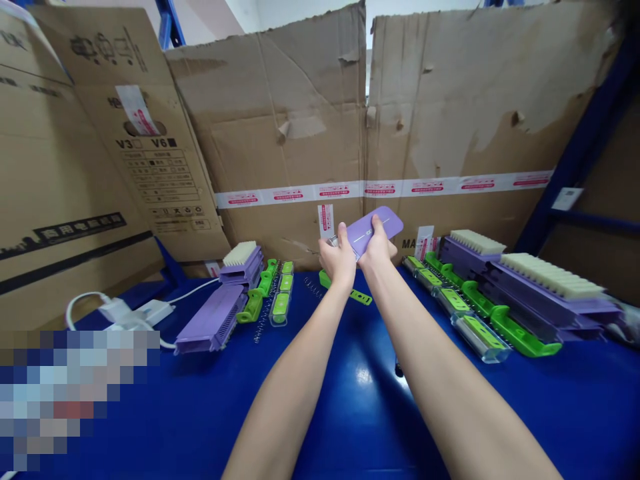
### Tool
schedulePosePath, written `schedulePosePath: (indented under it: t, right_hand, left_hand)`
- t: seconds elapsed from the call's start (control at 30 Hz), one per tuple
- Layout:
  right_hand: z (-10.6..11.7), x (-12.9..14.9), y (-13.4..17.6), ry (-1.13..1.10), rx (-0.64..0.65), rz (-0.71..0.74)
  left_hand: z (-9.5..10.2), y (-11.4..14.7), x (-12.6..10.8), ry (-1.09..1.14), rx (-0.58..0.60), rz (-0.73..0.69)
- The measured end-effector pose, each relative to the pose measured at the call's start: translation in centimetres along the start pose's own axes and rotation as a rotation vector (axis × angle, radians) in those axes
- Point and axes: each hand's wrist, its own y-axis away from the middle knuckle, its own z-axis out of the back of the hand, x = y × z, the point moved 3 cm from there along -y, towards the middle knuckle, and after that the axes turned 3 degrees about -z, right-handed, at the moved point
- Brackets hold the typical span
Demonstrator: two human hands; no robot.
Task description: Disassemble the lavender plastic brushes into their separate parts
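Note:
Both my hands are raised above the middle of the table, closed around a flat purple plastic casing (393, 222) with a rounded end. My left hand (340, 260) grips its left end, where a bit of clear plastic shows by the fingers. My right hand (377, 248) holds it near the middle, thumb on the upper face; the underside is hidden. On the table below and behind my hands lie a green plastic piece (361, 297) and a loose metal spring (313, 287), partly covered by my left wrist.
At right are green brackets (523, 333), clear cases with green inserts (480, 337) and purple housings with cream bristles (550, 275). Similar purple housings (213, 319) and cases (281, 303) lie left, near a white power strip (145, 311). Cardboard (290, 133) walls the back.

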Motion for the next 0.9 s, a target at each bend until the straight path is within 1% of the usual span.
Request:
schedulePosePath:
  t: [0.2, 0.37, 0.47, 0.53, 0.6, 0.7, 0.77, 0.8, 0.83, 0.9]
  right_hand:
    - [-0.7, -1.5, -0.2, -0.011, 0.108, 0.000]
    - [-0.8, -2.1, -0.6, -0.022, 0.083, 0.011]
    - [-0.3, -1.8, -1.1, 0.015, 0.124, 0.013]
    - [-0.1, -1.0, -1.7, 0.072, 0.179, 0.056]
    - [0.1, 0.5, -2.6, 0.134, 0.202, 0.147]
    - [0.6, 2.7, -4.1, 0.131, 0.197, 0.243]
    - [1.0, 3.4, -4.8, 0.133, 0.208, 0.262]
    - [1.3, 3.5, -5.1, 0.128, 0.203, 0.264]
    - [1.5, 3.4, -5.3, 0.120, 0.192, 0.258]
    - [2.1, 2.7, -5.3, 0.111, 0.162, 0.238]
  left_hand:
    - [0.6, -0.7, 1.2, -0.030, -0.072, -0.032]
    - [0.3, -0.6, 1.4, -0.023, -0.083, -0.002]
    - [0.1, -0.3, 1.6, -0.027, -0.068, -0.049]
    - [-0.1, -0.2, 2.0, -0.046, -0.005, -0.124]
    - [-0.3, -0.3, 2.4, -0.075, 0.119, -0.241]
    - [-0.5, -0.3, 2.5, -0.165, 0.314, -0.514]
    - [-0.6, -0.1, 2.2, -0.259, 0.409, -0.686]
    - [-0.7, 0.1, 2.0, -0.303, 0.448, -0.746]
    - [-0.8, 0.3, 1.9, -0.342, 0.479, -0.782]
    - [-1.1, 0.5, 1.6, -0.402, 0.503, -0.797]
